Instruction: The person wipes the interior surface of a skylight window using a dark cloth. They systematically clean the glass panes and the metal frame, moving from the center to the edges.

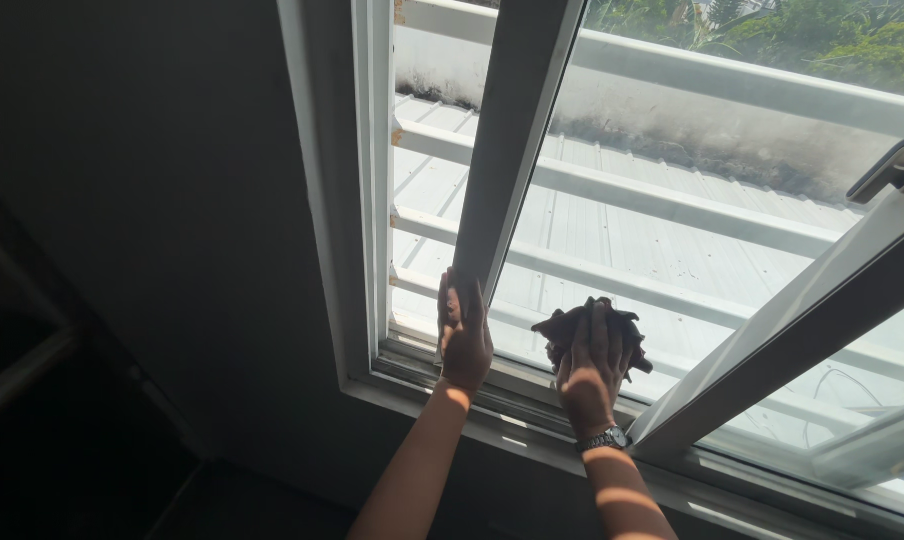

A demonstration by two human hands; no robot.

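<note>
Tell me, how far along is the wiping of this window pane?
Done: hard to judge, since the glass shows no clear wiped patch. In hand: the right hand presses a dark cloth against the pane's lower part, while the left hand steadies the white sash frame. Left: probably most of the pane above the cloth, plus the bottom track.

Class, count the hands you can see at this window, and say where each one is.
2. The left hand grips the lower end of the white sliding window frame. The right hand presses a crumpled dark brown cloth against the glass pane.
</note>
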